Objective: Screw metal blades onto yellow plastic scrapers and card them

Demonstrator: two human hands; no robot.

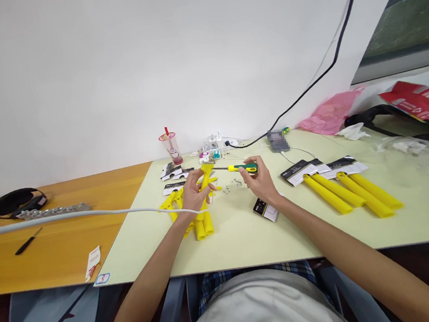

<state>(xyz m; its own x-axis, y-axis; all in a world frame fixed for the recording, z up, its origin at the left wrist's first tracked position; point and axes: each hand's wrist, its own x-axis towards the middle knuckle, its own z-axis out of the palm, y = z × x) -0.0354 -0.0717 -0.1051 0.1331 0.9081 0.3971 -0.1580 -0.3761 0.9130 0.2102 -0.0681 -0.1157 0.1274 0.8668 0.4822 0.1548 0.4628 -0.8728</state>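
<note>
1. Toward the right side of the bench (pixel 238 252), four yellow handles (pixel 365 197) are lying with black-and-white packs (pixel 295 173) at their heads; these are looking finished.
2. Left of the bench's middle, a heap of yellow parts (pixel 199 228) is lying without visible packs, so work is apparently remaining.
3. Between the two groups, a single pack (pixel 265 210) is lying beneath the right forearm.
4. Above the heap, the left hand (pixel 193 193) is gripping a yellow tool (pixel 206 168), fingers bent around it; this piece is seemingly midway.
5. The right hand (pixel 261 181) is pinching a screwdriver (pixel 234 167), its thumb and fingers bearing on the handle. The shaft is pointing left at the tool's head; whether it is touching, one cannot tell.
6. Between the hands, loose small screws (pixel 237 182) are lying scattered.
7. Toward the back edge, a cup (pixel 171 149) is standing.
</note>
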